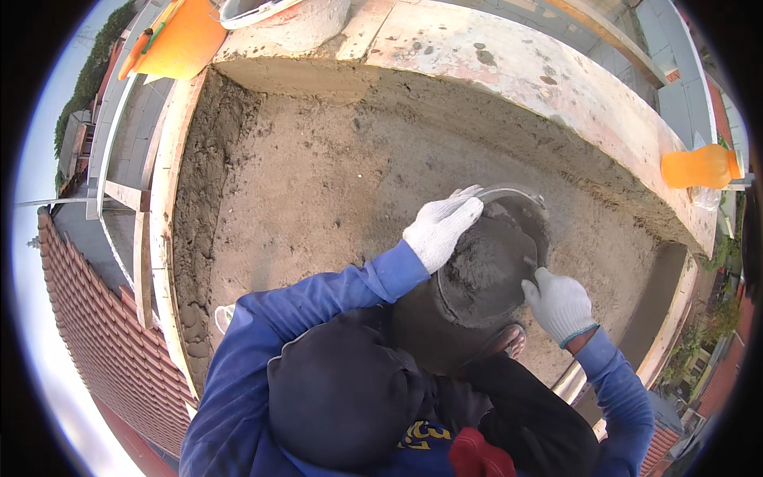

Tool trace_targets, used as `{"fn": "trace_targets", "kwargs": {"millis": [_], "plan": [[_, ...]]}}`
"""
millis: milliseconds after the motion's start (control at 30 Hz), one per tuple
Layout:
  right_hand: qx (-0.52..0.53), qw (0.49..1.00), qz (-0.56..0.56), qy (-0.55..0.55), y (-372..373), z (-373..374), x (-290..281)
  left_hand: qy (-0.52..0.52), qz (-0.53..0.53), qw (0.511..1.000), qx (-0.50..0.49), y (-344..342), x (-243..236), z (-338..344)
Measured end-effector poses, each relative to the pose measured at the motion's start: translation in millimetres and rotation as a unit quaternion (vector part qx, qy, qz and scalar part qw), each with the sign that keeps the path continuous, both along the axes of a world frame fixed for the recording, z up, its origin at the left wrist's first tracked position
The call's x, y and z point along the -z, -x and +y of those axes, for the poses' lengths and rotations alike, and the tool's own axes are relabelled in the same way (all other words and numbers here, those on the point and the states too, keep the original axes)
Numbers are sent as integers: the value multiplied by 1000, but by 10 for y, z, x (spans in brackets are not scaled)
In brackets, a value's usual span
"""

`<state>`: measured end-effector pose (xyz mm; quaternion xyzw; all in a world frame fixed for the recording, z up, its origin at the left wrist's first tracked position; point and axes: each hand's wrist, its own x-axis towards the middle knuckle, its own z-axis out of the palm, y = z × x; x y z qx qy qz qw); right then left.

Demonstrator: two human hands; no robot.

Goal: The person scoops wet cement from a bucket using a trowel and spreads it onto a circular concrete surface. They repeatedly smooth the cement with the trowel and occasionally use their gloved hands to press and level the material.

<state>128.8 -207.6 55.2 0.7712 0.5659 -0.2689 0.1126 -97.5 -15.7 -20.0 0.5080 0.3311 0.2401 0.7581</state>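
A round bucket (543, 208) of wet grey mortar (486, 266) stands in front of me, inside a shallow walled basin. My left hand (443, 226), in a white knit glove, grips the bucket's far left rim. At its right side my right hand (560, 306), gloved the same way, has thumb and forefinger against the edge. The other fingers of that hand are bent and partly hidden. Mortar covers the inside of the bucket, and its lower side is in shadow near my bare foot (513, 340).
Low walls with a pale board top (509, 56) enclose the rough mortar floor (302, 183). An orange container (187, 40) and a second bucket (298, 24) sit on the far left edge. An orange bottle (698, 167) stands at the right. Tiled roofs (111, 334) lie beyond.
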Motion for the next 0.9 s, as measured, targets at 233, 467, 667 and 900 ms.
{"fn": "trace_targets", "kwargs": {"millis": [233,467,667,900], "plan": [[121,936,307,123,167,-148,-110,48,-37,998,-27,-125,-105,-113],[-64,996,-8,-69,40,-439,-213,56,-7,998,-20,-68,-130,-118],[-4,988,-124,-95,-131,-396,-573,60,-6,998,-31,18,-111,-130],[90,984,140,70,453,-347,-204,28,18,996,-86,-162,-163,-347]]}}
